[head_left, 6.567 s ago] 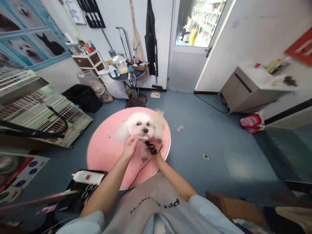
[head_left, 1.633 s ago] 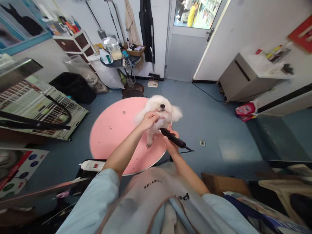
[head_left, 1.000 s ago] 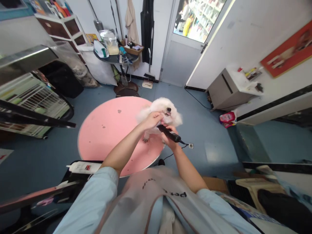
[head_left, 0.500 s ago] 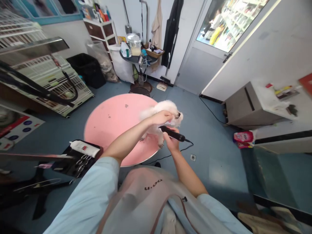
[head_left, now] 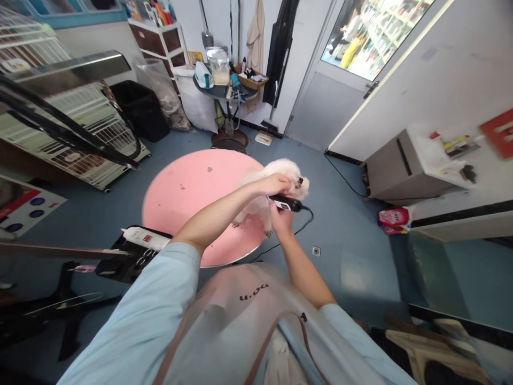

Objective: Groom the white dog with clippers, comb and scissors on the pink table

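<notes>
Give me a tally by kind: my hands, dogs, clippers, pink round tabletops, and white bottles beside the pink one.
Left hand and right hand: 2
White dog: 1
Black clipper: 1
Pink tabletop: 1
White bottle: 1
Total: 6

Pale blue short sleeves (head_left: 150, 291) flank a grey, slightly sheer apron (head_left: 224, 321) edged in brown piping (head_left: 262, 346), with curved dark lettering (head_left: 264, 286) across its front; the left hand (head_left: 276, 184) and right hand (head_left: 282, 220) are bare.
</notes>
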The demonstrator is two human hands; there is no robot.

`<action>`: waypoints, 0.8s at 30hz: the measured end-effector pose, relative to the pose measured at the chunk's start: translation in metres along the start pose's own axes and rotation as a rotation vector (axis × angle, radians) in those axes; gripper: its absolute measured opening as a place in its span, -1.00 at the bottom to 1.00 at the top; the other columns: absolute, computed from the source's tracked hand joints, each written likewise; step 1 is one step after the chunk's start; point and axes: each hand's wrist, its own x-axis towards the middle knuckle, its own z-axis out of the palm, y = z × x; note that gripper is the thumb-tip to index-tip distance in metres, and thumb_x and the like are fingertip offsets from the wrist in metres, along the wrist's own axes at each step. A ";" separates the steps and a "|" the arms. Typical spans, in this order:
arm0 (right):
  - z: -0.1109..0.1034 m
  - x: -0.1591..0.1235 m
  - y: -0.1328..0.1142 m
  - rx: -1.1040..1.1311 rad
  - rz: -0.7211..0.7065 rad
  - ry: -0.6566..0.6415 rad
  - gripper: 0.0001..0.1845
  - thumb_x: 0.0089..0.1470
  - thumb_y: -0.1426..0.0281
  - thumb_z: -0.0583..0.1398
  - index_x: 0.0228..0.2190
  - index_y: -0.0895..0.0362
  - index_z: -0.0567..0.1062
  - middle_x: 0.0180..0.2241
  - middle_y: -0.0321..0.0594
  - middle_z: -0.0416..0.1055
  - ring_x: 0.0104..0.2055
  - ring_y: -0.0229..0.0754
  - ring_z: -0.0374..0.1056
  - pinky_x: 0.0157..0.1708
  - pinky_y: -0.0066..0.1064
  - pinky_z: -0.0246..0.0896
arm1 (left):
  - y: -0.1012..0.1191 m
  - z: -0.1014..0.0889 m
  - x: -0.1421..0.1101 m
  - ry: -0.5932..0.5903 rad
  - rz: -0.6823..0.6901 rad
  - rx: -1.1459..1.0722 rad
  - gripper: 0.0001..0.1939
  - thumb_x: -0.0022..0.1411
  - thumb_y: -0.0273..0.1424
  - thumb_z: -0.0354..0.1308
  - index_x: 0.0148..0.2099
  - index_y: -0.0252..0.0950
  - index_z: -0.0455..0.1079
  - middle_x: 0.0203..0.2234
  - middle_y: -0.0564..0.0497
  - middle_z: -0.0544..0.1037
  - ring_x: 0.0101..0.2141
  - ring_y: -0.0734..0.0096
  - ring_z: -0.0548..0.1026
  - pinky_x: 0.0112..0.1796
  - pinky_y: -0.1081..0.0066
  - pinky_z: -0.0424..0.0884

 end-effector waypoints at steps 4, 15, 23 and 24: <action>0.013 -0.013 0.000 -0.112 0.030 -0.150 -0.78 -0.02 0.22 0.24 -0.36 0.10 0.47 -0.34 -0.15 0.49 -0.14 -0.03 0.41 -0.02 -0.15 0.26 | 0.004 -0.001 -0.002 -0.032 0.000 0.017 -0.80 -0.05 -0.56 0.01 -0.66 -0.33 0.16 -0.74 0.13 0.14 -0.68 0.63 0.04 -0.59 0.45 -0.09; 0.028 -0.014 0.009 -0.131 0.126 -0.097 -0.76 -0.02 0.19 0.25 -0.37 0.10 0.48 -0.42 -0.19 0.50 -0.26 -0.04 0.44 -0.14 -0.20 0.32 | 0.001 0.004 0.001 -0.102 0.023 0.016 -0.83 -0.03 -0.51 0.00 -0.64 -0.33 0.20 -0.71 0.11 0.17 -0.65 0.60 0.07 -0.58 0.44 -0.07; 0.007 -0.042 0.026 0.021 0.037 0.095 -0.63 -0.06 0.25 0.28 -0.20 0.09 0.37 -0.15 -0.12 0.44 -0.05 -0.08 0.36 -0.02 -0.18 0.30 | -0.007 -0.003 -0.005 -0.116 0.036 0.050 -0.78 0.08 -0.45 0.03 -0.60 -0.34 0.28 -0.72 0.11 0.19 -0.64 0.59 0.11 -0.54 0.44 0.00; 0.006 -0.039 0.026 0.018 0.060 0.110 -0.64 -0.06 0.25 0.27 -0.20 0.08 0.37 -0.14 -0.12 0.43 -0.03 -0.07 0.35 -0.01 -0.18 0.29 | -0.008 -0.002 -0.007 -0.123 0.035 0.054 -0.78 0.08 -0.44 0.03 -0.59 -0.34 0.27 -0.72 0.12 0.19 -0.65 0.60 0.11 -0.55 0.45 0.00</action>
